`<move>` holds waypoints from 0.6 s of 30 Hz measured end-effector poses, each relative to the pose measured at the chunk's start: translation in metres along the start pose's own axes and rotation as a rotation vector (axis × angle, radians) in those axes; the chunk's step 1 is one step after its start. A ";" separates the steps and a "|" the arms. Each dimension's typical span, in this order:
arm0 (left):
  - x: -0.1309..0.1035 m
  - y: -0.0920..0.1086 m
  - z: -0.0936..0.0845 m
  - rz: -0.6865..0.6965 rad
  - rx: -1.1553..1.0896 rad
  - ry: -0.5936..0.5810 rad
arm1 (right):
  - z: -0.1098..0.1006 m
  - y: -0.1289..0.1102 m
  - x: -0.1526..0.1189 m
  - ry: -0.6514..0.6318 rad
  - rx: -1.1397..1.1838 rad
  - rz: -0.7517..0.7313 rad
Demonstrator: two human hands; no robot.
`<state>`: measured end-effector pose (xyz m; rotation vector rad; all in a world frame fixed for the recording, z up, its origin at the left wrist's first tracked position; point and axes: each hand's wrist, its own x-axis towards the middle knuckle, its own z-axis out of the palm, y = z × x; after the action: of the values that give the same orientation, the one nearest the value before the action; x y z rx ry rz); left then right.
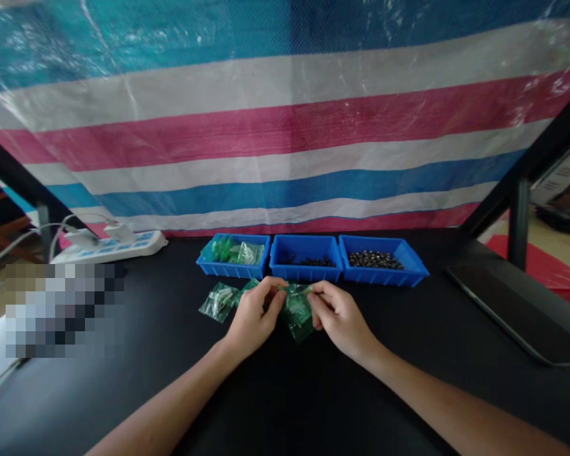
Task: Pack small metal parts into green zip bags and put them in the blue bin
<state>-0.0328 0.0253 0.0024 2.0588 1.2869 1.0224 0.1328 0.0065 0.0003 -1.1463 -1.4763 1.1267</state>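
Observation:
Between my two hands hangs a small clear green-tinted plastic bag (pixel 297 311) with pale thin pieces inside. My left hand (pixel 261 310) pinches its upper left edge between thumb and forefinger. At the upper right edge, my right hand (pixel 335 310) grips the same bag with closed fingers. Another small bag (pixel 219 301), holding several white pieces, lies on the table to the left of my left hand. Part of a further green bag (pixel 247 288) shows behind that hand, mostly covered by it. What exactly the pieces are is too small to tell.
Three blue bins stand in a row behind my hands: the left bin (pixel 228 272) holds green and white bagged pieces, the middle bin (pixel 308 273) dark small parts, the right bin (pixel 384 276) shiny metal parts. A power strip (pixel 142 243) lies left; a dark flat panel (pixel 522 313) lies right.

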 end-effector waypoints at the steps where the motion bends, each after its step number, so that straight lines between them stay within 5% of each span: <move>1: 0.001 0.001 0.001 0.007 0.007 0.008 | 0.001 0.000 -0.001 0.016 -0.002 -0.024; 7: 0.015 0.002 0.011 -0.032 -0.111 0.055 | 0.002 0.003 0.001 0.061 0.003 -0.038; 18: 0.005 0.009 0.007 0.029 -0.015 -0.135 | -0.002 0.002 0.001 0.175 -0.160 -0.171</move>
<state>-0.0215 0.0263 0.0066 2.1019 1.1811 0.8867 0.1347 0.0075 -0.0014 -1.1709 -1.5166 0.7830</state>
